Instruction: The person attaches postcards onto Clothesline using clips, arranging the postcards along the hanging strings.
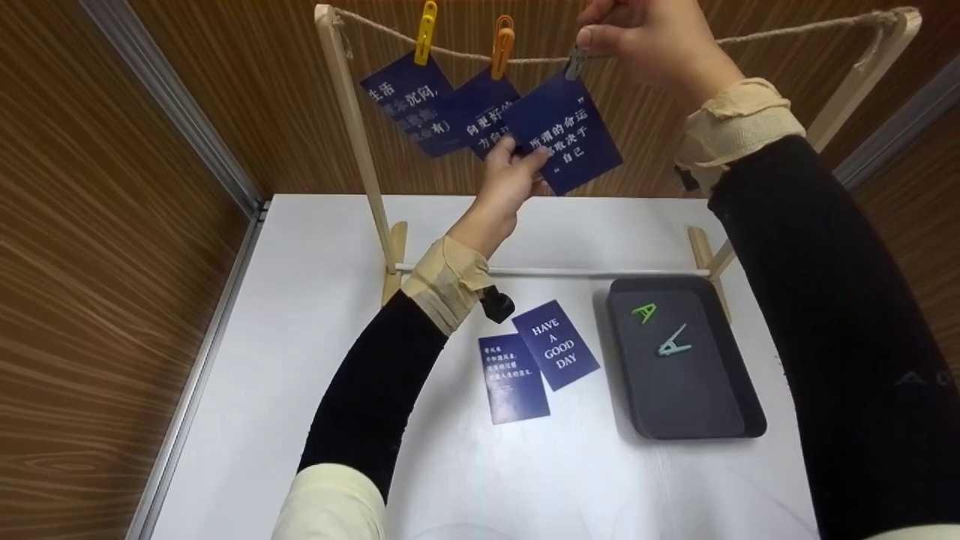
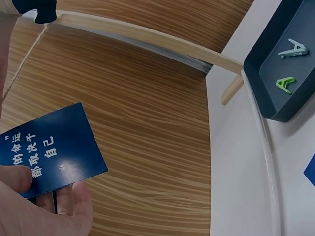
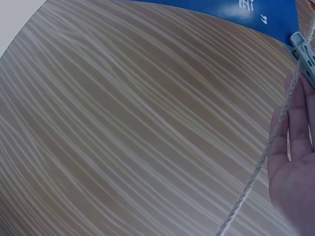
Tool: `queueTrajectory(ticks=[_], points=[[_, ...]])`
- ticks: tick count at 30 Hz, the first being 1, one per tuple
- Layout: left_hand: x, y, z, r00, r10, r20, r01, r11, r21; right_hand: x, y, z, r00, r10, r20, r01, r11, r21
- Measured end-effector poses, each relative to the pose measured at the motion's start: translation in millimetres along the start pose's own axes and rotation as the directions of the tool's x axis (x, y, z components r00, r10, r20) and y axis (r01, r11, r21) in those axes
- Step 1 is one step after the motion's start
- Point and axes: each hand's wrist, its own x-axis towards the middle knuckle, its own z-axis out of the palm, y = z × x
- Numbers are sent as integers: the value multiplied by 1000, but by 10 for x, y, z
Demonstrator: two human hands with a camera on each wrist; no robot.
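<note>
My left hand [image 1: 507, 184] pinches the lower left edge of a blue card [image 1: 574, 139], thumb in front and fingers behind, also in the left wrist view, where the card [image 2: 69, 147] lies above the hand [image 2: 49, 211]. At the rope, my right hand [image 1: 652, 41] pinches a grey clothespin [image 1: 575, 63] at the card's top corner. In the right wrist view, the clothespin [image 3: 304, 54] sits over the rope [image 3: 261, 164] and card edge, the hand [image 3: 298, 157] below it. Left of it, a yellow clothespin [image 1: 426, 34] and an orange clothespin [image 1: 502, 46] hold two overlapping blue cards [image 1: 412, 97].
A wooden frame [image 1: 352, 127] carries the rope, with a white bar [image 1: 555, 271] low across it. Two blue cards [image 1: 517, 386] overlap on the white table [image 1: 300, 360]. The dark tray [image 1: 694, 401] at right holds a green clothespin [image 1: 644, 312] and a pale blue one [image 1: 673, 345].
</note>
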Motion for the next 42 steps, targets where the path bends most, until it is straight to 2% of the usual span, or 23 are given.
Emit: queueTrajectory(ticks=[10,22,29,34,38,42], points=[[-22,-24,40,999,-31,15,31,999,11,-54,66,-17,1000,-3,12,3,999,32],[-26,-38,12,999,-30,28,30,1000,-1,-73,68,27,1000,1,-6,-1,999,46],[-32,-55,48,998,-33,52,33,999,9,-105,94,-1,999,35,-10,-35,999,-4],[-19,-74,80,998,-42,49,42,999,6,-129,121,-24,998,61,-24,-61,998,7],[-11,-84,54,997,-52,51,50,998,28,-142,132,-21,996,84,-32,-83,996,19],[-15,-109,18,998,-45,43,43,998,53,-155,136,-6,998,41,-56,-42,999,-32]])
